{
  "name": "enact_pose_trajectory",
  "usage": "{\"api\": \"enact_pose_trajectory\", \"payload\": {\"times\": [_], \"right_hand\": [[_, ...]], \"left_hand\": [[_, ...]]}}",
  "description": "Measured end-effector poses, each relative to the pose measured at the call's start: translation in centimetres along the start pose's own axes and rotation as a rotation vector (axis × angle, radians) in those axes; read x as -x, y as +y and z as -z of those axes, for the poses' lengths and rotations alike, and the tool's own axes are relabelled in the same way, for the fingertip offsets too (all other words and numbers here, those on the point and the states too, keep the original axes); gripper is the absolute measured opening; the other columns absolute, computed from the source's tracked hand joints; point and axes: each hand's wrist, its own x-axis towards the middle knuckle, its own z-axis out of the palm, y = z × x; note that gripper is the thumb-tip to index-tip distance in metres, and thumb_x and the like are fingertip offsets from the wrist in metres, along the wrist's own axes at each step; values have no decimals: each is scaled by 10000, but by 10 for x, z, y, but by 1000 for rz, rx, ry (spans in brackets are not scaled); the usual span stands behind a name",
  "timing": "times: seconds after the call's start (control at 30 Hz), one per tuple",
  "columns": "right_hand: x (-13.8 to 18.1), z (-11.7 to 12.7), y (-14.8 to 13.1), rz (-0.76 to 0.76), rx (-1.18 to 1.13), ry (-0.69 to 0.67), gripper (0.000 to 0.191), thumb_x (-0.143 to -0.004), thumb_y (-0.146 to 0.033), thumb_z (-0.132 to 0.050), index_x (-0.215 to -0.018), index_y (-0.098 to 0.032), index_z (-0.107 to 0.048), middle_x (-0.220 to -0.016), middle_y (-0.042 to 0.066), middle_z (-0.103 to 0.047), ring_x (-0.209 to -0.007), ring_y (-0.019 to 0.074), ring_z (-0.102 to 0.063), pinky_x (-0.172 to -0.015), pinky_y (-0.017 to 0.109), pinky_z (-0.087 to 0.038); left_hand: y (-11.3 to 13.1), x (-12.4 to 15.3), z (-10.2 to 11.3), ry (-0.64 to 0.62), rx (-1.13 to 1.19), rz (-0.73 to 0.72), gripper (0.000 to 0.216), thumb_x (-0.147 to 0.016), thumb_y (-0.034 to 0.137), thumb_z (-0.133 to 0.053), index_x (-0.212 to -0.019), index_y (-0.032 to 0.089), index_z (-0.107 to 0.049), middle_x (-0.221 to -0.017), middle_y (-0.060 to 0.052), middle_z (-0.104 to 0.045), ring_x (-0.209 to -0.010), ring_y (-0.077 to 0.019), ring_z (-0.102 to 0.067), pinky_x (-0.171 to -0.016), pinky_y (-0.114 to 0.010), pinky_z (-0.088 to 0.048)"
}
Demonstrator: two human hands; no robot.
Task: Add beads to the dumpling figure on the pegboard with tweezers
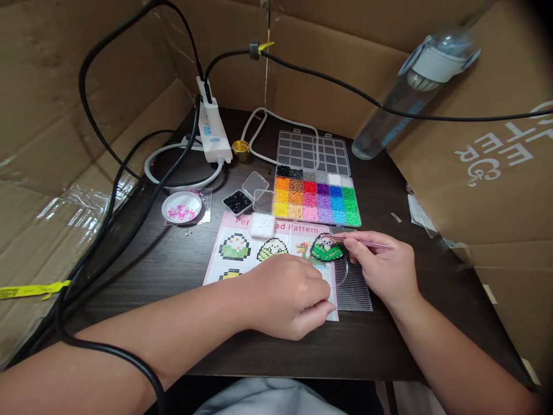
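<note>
My right hand [386, 268] pinches a pair of slim pinkish tweezers [375, 242], with their tips over a bead piece [327, 252]. This piece has a black outline, green lower part and pale pink top. It sits on a clear pegboard [356, 291] that overlaps the right side of a printed bead pattern sheet [220, 233]. My left hand [289, 297] rests closed on the sheet's lower part, its fingers curled under. Whatever it holds, if anything, is hidden. A small box of white beads [262, 225] stands on the sheet's top edge.
Behind the sheet lies an open sorting box [317, 199] of coloured beads. Left of it are a box of black beads [237, 202] and a white dish [181, 207] with pink beads. A power strip [215, 138], black cables [99, 135] and a bottle [401, 106] stand among cardboard walls.
</note>
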Motion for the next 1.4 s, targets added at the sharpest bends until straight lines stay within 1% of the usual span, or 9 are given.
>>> {"api": "enact_pose_trajectory", "payload": {"times": [0.13, 0.23, 0.4, 0.47, 0.63, 0.83, 1.03, 1.2, 1.4], "right_hand": [[0, 0, 1, 2, -7, -3, 116, -841, -302, -732, -884, -240, -820, -873, 40, -807, -746, 188, -739, -705, 319, -627], [0, 1, 2, 3, -15, 4, 123, -841, -311, -733, -883, -235, -820, -876, 44, -806, -731, 186, -730, -673, 311, -616], [0, 3, 1, -8, -7, 10, 152, -841, -326, -732, -890, -215, -823, -770, 48, -786, -545, 137, -633, -520, 264, -548], [-1, 3, 1, -19, -18, 11, 156, -842, -325, -731, -892, -210, -823, -745, 49, -779, -503, 122, -593, -485, 255, -525], [-1, 2, 3, -43, -38, 19, 130, -834, -316, -743, -876, -223, -823, -815, 54, -796, -506, 110, -587, -487, 243, -521], [0, 3, 3, -39, 2, 14, 123, -835, -317, -744, -878, -235, -826, -812, 42, -796, -531, 113, -598, -512, 240, -521], [0, 2, 2, -50, -9, 15, 124, -833, -320, -748, -878, -235, -827, -774, 38, -789, -516, 108, -583, -491, 231, -505], [0, 3, 2, -62, -43, 20, 131, -835, -336, -752, -874, -234, -824, -844, 52, -803, -498, 93, -559, -489, 228, -504], [0, 5, 3, -51, -92, 41, 138, -844, -344, -753, -874, -226, -817, -725, 39, -761, -491, 93, -543, -476, 227, -484]], "left_hand": [[0, 0, 0, -3, -14, -4, 275, -901, 220, -568, -637, 163, -624, -574, -8, -594, -558, -132, -545, -565, -287, -447], [0, 0, -1, -5, -17, -2, 285, -907, 226, -559, -634, 167, -615, -575, -12, -595, -557, -134, -548, -560, -288, -444], [0, 0, -2, 0, -15, 5, 287, -908, 231, -560, -633, 168, -613, -571, -17, -601, -550, -136, -549, -556, -287, -442], [-1, 0, -2, -1, -11, 11, 282, -907, 237, -563, -640, 168, -623, -573, -17, -606, -551, -138, -551, -560, -288, -447], [0, 0, -2, -8, -17, 16, 284, -904, 238, -572, -635, 163, -629, -573, -14, -606, -556, -133, -552, -563, -282, -444], [0, -1, -2, -8, -14, 5, 278, -891, 231, -584, -626, 160, -629, -572, -12, -610, -559, -132, -547, -562, -281, -442], [-1, 0, -3, -29, 8, 12, 272, -899, 239, -566, -663, 159, -676, -589, -22, -636, -568, -149, -560, -572, -300, -465], [-2, 1, -4, -20, 39, 9, 263, -901, 246, -555, -704, 167, -711, -605, -25, -650, -576, -156, -574, -572, -298, -471], [-1, 1, -3, -13, 24, 12, 276, -894, 244, -551, -677, 160, -701, -600, -28, -645, -568, -158, -575, -563, -305, -469]]}}
